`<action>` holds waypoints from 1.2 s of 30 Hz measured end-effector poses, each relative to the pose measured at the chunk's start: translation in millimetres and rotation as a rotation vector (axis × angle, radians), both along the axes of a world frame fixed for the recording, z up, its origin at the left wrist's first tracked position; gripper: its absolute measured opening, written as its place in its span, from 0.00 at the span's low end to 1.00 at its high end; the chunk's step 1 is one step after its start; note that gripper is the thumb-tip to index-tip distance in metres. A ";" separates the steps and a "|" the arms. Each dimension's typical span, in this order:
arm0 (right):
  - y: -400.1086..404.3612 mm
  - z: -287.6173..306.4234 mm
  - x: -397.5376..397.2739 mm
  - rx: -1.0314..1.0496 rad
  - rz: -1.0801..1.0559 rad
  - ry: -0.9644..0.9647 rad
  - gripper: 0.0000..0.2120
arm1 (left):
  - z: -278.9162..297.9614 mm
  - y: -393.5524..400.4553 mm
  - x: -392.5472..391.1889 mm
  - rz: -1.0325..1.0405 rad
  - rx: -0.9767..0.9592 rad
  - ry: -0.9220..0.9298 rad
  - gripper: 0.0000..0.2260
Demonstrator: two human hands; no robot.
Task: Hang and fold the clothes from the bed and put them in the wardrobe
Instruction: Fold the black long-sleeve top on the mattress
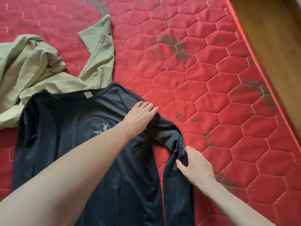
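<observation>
A black long-sleeved shirt (68, 144) with a small white rabbit logo lies front up on the red quilted mattress (211, 95). Its right sleeve (172, 131) is bent down beside the body. My left hand (140, 115) presses flat on the shirt's shoulder, fingers together. My right hand (195, 167) rests on the sleeve near its bend, with thumb and fingers pinching the black cloth. An olive-green garment (40, 66) lies crumpled at the upper left, partly under the shirt's collar.
The mattress bears dark stains across its middle and right side. Its piped edge runs diagonally at the right, with a brown wooden surface (268, 30) beyond it.
</observation>
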State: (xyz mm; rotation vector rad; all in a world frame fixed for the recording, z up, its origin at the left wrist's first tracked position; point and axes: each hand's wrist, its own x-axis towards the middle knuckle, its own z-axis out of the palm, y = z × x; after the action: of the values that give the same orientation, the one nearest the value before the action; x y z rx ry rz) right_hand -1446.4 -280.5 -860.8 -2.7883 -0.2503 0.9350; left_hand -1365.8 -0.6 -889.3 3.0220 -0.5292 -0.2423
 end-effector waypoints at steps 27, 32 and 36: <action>-111.1 11.3 144.3 -0.066 -0.430 -0.031 0.14 | -1.8 -26.6 52.6 0.241 -0.008 0.026 0.08; -125.1 -9.6 108.3 0.082 -0.196 -0.014 0.15 | -0.6 -77.8 63.1 0.129 -0.078 0.074 0.12; -142.4 2.7 129.9 0.566 -0.663 0.186 0.11 | 2.4 -114.0 67.9 0.077 -0.133 0.132 0.19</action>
State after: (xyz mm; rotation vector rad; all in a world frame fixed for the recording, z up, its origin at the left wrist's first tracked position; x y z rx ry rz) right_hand -1316.5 -423.0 -858.1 -2.0288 0.3641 0.7801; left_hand -1297.8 -114.6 -886.9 2.8652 -0.4004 -0.3831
